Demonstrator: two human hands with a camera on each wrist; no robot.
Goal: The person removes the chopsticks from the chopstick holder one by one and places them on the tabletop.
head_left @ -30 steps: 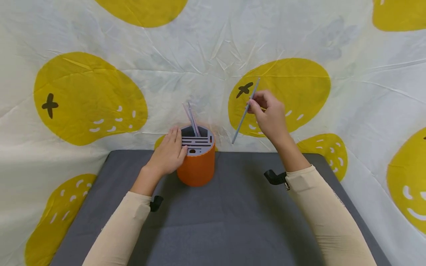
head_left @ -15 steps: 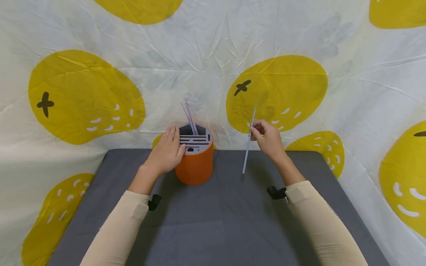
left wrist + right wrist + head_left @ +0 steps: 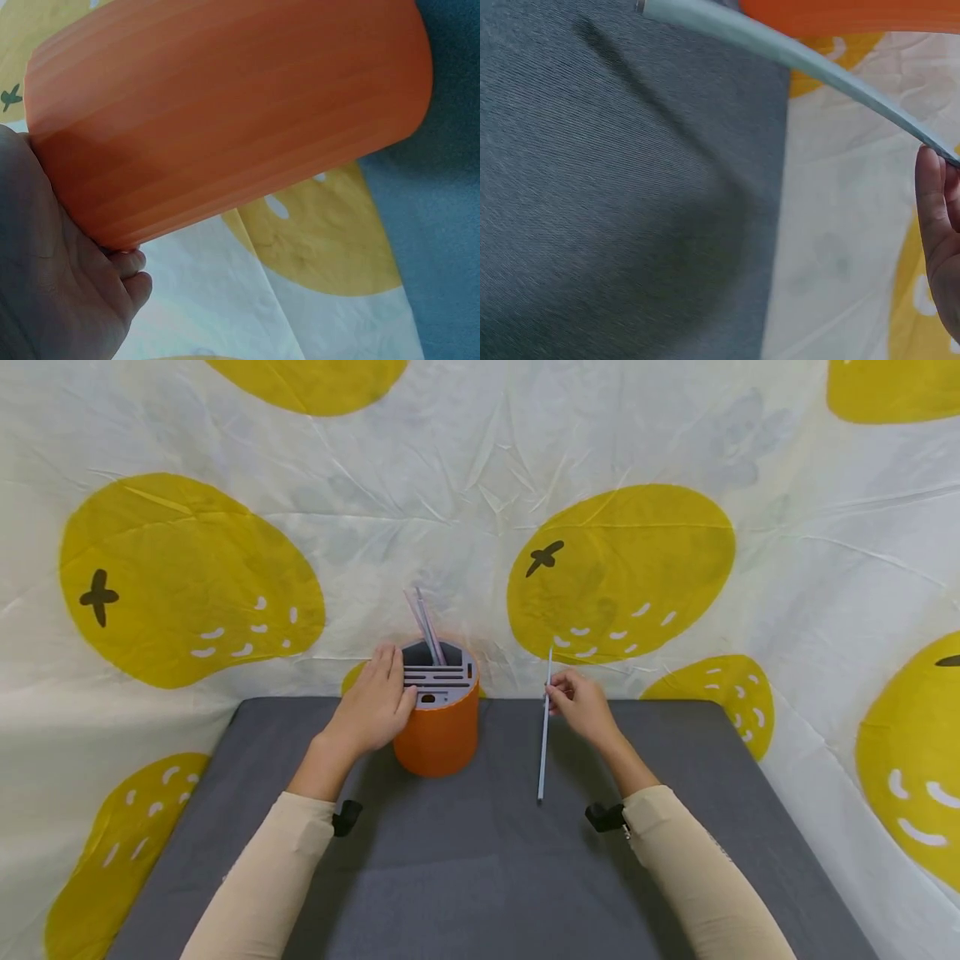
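An orange round desk organizer (image 3: 437, 739) with a grey slotted top stands near the table's back edge; its side fills much of the left wrist view. My left hand (image 3: 372, 703) rests on its left rim, fingers straight and together, thumb along the near side of the top. To the right of the organizer, my right hand (image 3: 579, 702) pinches a slim pale blue stick (image 3: 543, 752), much like a straw, between thumb and fingertips. The stick stands nearly upright, its lower end above the table and its shadow apart from it in the right wrist view.
A few thin clear and greyish sticks (image 3: 426, 622) lean in the organizer's rear compartment. Dark grey cloth covers the table (image 3: 480, 877). Behind it hangs a white curtain (image 3: 420, 468) with yellow fruit-like prints.
My right hand has come down and slightly left with the stick, which has turned from slanted to nearly upright. The left hand has stayed on the organizer.
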